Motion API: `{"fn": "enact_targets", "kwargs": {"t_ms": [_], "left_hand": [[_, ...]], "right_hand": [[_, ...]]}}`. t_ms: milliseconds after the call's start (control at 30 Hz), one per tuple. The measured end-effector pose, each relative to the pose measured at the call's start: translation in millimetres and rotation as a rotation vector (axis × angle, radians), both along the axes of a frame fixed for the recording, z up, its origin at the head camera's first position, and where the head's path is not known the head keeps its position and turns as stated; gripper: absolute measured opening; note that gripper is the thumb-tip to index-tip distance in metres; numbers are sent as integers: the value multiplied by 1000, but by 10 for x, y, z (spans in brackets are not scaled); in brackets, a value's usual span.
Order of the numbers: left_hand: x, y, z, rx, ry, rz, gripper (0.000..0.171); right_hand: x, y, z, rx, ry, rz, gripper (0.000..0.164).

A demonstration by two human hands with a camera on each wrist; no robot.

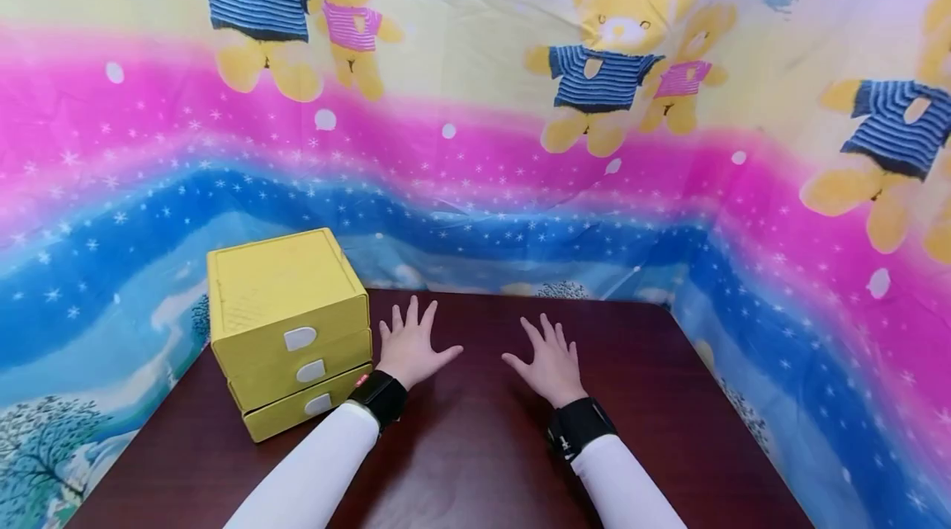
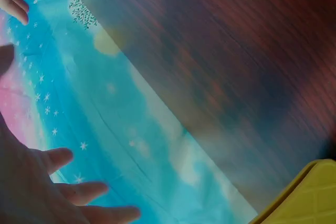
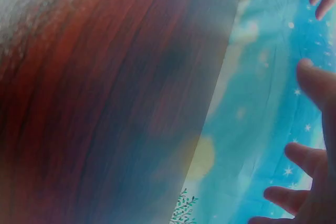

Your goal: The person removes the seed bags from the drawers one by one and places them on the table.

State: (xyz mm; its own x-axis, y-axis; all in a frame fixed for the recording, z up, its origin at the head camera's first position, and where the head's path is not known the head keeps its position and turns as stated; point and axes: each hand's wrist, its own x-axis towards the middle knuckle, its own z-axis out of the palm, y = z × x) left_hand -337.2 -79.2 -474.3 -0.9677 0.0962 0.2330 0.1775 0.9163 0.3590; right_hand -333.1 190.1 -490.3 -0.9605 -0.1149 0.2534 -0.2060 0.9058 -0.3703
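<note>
My left hand (image 1: 413, 353) is held out over the dark wooden table with its fingers spread, just right of a yellow box of drawers (image 1: 290, 285). The box has three stacked drawers with white tabs, and the bottom drawer (image 1: 312, 403) juts out slightly. My right hand (image 1: 553, 368) is also spread over the table, apart from the left, and holds nothing. In the left wrist view, the spread fingers of the left hand (image 2: 31, 182) show at the lower left, with a corner of the yellow box at the lower right.
The dark reddish-brown table (image 1: 475, 446) has its far edge against a hanging cloth (image 1: 475, 149) printed with teddy bears and snowflakes. The cloth also runs along the left and right sides. Black bands (image 1: 582, 425) circle both wrists over white sleeves.
</note>
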Motion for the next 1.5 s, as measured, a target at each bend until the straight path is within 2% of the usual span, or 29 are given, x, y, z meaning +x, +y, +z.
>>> {"fn": "enact_targets", "kwargs": {"t_ms": [200, 267, 500, 733, 833, 933, 1067, 1133, 1233, 1267, 1333, 1400, 1467, 1500], "left_hand": [[-25, -18, -2, -122, 55, 4, 43], [-27, -29, -7, -128, 68, 4, 33], [-13, -52, -11, -93, 108, -8, 24], [51, -78, 54, -72, 152, -27, 22], [157, -96, 141, -32, 178, -56, 21], [319, -139, 298, 57, 234, -97, 19], [556, -290, 572, 200, 355, -121, 11], [664, -415, 700, 271, 449, -115, 8], [811, -663, 873, 339, 646, -71, 9], [856, -764, 918, 348, 716, -39, 11], [934, -999, 967, 358, 821, 69, 17], [1005, -1259, 976, 383, 839, 204, 26], [1065, -1513, 938, 430, 767, 355, 38], [1091, -1628, 907, 460, 700, 420, 44]], "right_hand": [[-1, 9, -4, 24, 23, -6, 48], [-8, 8, -9, 31, 27, -12, 41], [-9, -1, 2, 23, 25, -14, 34], [0, 22, -7, 2, 43, 1, 34], [13, 55, -39, -4, 44, 1, 34], [31, 82, -72, -8, 34, -4, 34], [39, 90, -107, -8, 17, -4, 35], [37, 81, -123, -8, 7, -6, 35], [30, 69, -135, -9, 7, -6, 35], [26, 67, -136, -8, 9, -6, 35], [23, 59, -131, -9, 12, -7, 35], [27, 60, -124, -10, 21, -3, 34], [37, 62, -122, -13, 36, 4, 34], [42, 64, -125, -13, 44, 8, 34]]}}
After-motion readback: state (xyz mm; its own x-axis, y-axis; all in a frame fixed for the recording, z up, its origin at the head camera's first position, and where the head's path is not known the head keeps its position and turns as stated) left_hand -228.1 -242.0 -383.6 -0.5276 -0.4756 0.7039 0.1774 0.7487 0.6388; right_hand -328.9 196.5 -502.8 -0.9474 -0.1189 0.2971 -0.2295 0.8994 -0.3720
